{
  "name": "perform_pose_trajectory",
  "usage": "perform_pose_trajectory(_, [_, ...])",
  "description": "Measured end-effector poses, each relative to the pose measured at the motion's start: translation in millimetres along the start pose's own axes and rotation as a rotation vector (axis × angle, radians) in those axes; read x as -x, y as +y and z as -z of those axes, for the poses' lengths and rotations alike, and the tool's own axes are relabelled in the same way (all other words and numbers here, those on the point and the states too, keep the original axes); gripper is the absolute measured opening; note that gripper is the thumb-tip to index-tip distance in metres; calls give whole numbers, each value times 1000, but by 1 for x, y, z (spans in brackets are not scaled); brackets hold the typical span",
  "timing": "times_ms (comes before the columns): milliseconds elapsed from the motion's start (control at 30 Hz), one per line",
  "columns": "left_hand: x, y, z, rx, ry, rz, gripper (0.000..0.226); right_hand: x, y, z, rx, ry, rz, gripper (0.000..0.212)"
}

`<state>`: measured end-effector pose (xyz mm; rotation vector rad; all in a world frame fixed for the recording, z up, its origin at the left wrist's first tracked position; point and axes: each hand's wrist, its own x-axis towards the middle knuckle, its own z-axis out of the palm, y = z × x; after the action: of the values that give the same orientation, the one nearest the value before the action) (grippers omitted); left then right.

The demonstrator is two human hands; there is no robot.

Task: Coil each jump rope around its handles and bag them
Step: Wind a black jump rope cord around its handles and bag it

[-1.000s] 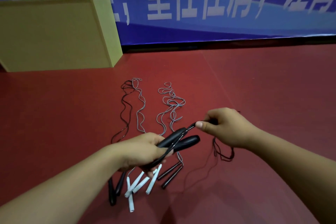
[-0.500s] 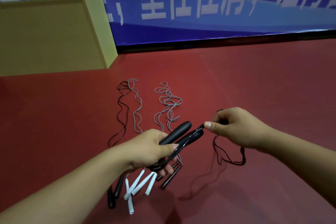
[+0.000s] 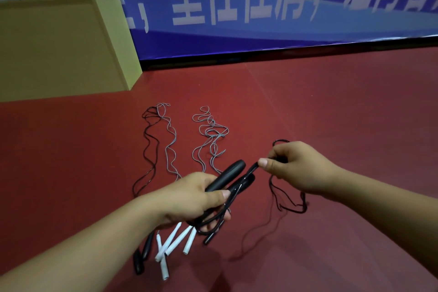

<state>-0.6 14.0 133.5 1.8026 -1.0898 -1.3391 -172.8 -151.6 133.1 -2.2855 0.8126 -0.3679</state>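
Tan box (image 3: 59, 47) on red floor (image 3: 331, 114), blue banner (image 3: 237, 31) behind.

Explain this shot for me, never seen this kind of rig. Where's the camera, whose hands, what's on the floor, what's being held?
There is no machine: a person works with bare hands, and the single wide-angle camera sits on their head, looking forward and down. The left hand grips a pair of black handles held together. The right hand pinches that rope's thin black cord, which hangs in loose loops below it, apparently being wound round the handles. On the red floor lie more jump ropes: white handles, more black handles, and grey cords and a black one stretched away from the person. Behind stand a tan box and a blue banner. No bag shows.
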Motion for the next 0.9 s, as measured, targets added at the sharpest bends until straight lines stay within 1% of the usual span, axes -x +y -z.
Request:
perform_pose_trajectory(133, [-1,1,1,37,-17,6,10,3,-3,-3,-42,6,-32,29])
perform_pose_trajectory(267, [0,0,1,171,-45,22,11,8,-8,-7,-202,-85,-70,19])
perform_pose_trajectory(400, [3,0,0,130,-102,19,10,10,-13,-14,-250,-76,-56,17])
perform_pose_trajectory(433, [3,-1,-1,129,-104,14,11,9,-13,-15,-263,-64,-64,16])
perform_pose_trajectory(533, [3,0,-1,164,-120,-16,28,5,-12,-17,-304,-26,-75,13])
perform_pose_trajectory(600, [3,0,1,160,-126,-33,33,3,-12,-16,-314,-8,-75,13])
perform_pose_trajectory(733, [2,-2,6,148,-154,-53,22,0,-11,-12,-351,9,-91,13])
perform_pose_trajectory(833, [0,-4,8,162,-149,-29,17,0,-9,-6,-363,7,-88,14])
perform_pose_trajectory(900, [-1,-4,8,203,-153,-5,19,0,-8,-3,-370,5,-95,13])
